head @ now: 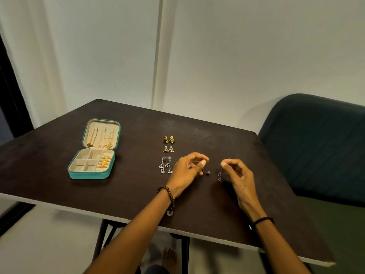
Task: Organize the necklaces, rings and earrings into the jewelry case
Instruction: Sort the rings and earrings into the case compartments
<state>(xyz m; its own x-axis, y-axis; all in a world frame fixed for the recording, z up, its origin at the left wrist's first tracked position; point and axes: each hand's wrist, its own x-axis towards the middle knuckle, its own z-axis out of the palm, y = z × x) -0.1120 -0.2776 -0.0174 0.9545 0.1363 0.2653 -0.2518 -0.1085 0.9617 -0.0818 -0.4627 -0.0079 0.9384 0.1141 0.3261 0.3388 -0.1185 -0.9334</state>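
- Your right hand (238, 174) holds a dangling earring (220, 176) in a fingertip grip; it hangs long axis down, just above the tabletop (138, 194).
- Your left hand (187, 171) pinches a small piece (204, 161) between thumb and forefinger; what it is, I cannot tell.
- The jewelry case (88, 175) lies open near the tabletop's left edge, beyond your left hand, the nearer one.
- Both forearms reach in over the near edge.
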